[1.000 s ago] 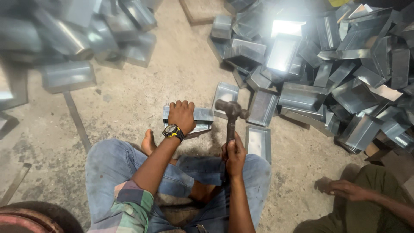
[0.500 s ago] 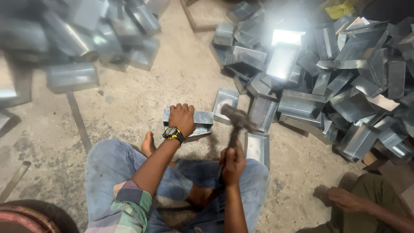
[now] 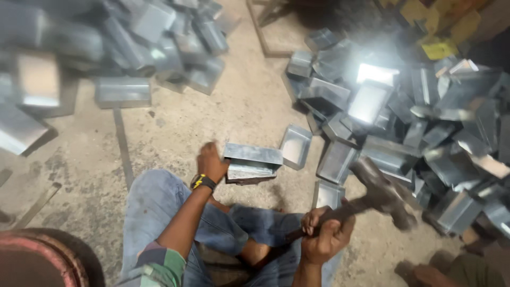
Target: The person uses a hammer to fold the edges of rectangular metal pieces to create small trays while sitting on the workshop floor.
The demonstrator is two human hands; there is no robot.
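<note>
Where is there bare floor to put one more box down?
Bare concrete floor lies between the left pile of metal boxes and the right pile, just beyond the left hand. By the hammer it is crowded.

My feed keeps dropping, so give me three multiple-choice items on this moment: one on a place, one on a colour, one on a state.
1. Where is the hammer head?
A. Resting on the box
B. Raised to the right of the box
C. Lying on the floor

2. What colour is the dial of the watch?
A. Yellow
B. White
C. Red

3. What is the left hand doing?
A. Hanging free
B. Gripping the hammer handle
C. Holding the left end of the box

Answers:
1 B: the head is blurred in the air, right of the box, while the right hand grips the handle.
2 A: the dial shows yellow on a dark strap.
3 C: the fingers lie against the box's left end.
</note>
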